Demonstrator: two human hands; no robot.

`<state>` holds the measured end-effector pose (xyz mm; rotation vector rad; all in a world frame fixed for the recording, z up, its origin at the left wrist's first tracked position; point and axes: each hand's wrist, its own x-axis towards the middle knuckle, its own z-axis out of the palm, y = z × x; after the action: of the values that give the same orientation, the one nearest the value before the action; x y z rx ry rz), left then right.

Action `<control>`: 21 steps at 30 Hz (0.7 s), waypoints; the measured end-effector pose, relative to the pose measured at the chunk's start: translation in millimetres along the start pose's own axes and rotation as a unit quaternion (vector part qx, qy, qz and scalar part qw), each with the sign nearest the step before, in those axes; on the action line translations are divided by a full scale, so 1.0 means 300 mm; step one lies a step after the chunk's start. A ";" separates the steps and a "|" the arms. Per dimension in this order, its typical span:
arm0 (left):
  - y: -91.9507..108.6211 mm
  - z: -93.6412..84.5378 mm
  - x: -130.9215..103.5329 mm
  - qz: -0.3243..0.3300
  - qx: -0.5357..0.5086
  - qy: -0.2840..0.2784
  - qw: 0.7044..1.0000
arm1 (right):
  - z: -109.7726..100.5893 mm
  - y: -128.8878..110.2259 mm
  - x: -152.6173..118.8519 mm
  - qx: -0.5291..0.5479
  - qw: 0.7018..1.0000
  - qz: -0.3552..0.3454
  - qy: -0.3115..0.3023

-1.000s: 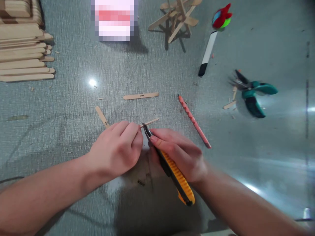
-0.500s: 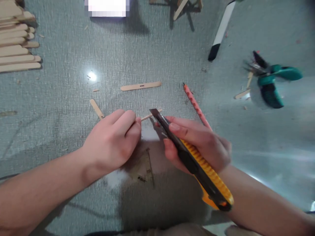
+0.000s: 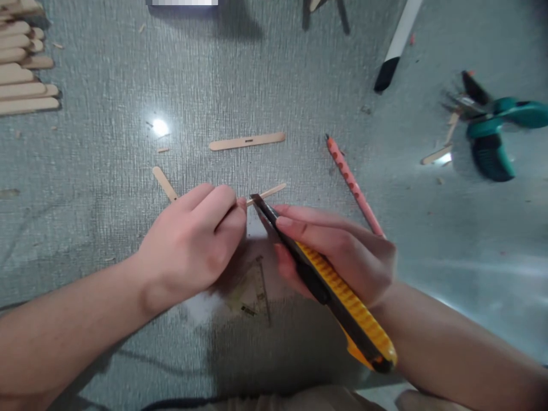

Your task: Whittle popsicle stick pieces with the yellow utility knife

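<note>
My left hand [image 3: 197,237] is closed on one end of a thin wooden strip [image 3: 273,190], whose free end points up and right. In my right hand [image 3: 338,245] is a yellow and black utility knife [image 3: 342,297]. Its blade tip lies at the strip, just right of my left fingertips; whether it touches the wood cannot be made out. Just beyond the hands lies a craft stick [image 3: 247,141] with a small dark slot at its middle. Another stick [image 3: 164,182] runs partly under my left hand.
A pink pencil [image 3: 353,185] lies right of the knife. Farther right are green-handled pliers [image 3: 490,128] beside wood scraps, with a white and black pen [image 3: 398,48] behind. Craft sticks [image 3: 25,91] are piled at the back left. A clear set square [image 3: 260,288] lies near me.
The knife and my right hand have moved left, bringing the blade along the strip toward my left fingertips. My left hand keeps its grip. The view has shifted slightly.
</note>
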<state>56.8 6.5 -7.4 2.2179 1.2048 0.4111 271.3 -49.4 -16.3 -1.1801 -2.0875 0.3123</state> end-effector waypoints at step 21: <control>-0.009 0.003 -0.007 0.129 0.114 0.038 0.984 | 0.001 -0.008 -0.011 -0.016 1.000 -0.014 -0.011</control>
<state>54.4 5.7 -9.8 2.5916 1.0488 0.4831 270.7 -53.3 -16.8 -1.1702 -2.1330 0.2815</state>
